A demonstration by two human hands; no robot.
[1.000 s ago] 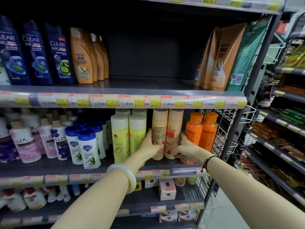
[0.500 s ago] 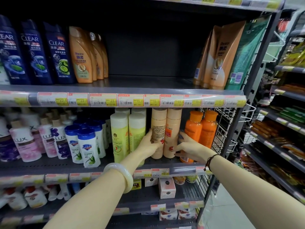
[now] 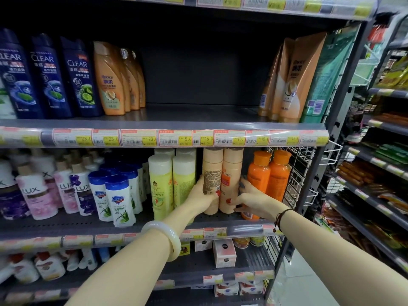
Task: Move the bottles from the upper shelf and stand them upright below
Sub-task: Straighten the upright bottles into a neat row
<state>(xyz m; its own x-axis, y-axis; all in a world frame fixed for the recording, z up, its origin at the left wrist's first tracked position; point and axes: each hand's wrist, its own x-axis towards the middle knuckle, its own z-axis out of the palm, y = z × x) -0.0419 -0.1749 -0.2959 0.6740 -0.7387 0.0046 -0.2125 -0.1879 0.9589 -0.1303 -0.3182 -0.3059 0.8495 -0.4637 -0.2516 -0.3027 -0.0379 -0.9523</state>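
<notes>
Your left hand (image 3: 204,195) grips left tan bottle (image 3: 212,173), printed back label facing you. Right tan bottle (image 3: 230,180), orange front label, touches it; your right hand (image 3: 248,198) wraps it. Both upright on lower shelf (image 3: 88,226), beside orange bottles (image 3: 268,175).

The hands (image 3: 225,196) hide the lower fronts of two peach bottles (image 3: 221,173).

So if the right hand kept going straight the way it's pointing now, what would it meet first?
The right hand already touches the right beige bottle, fingers aimed left and into the shelf. Going on, it would likely press that bottle against the left beige bottle; depth is uncertain.
</notes>
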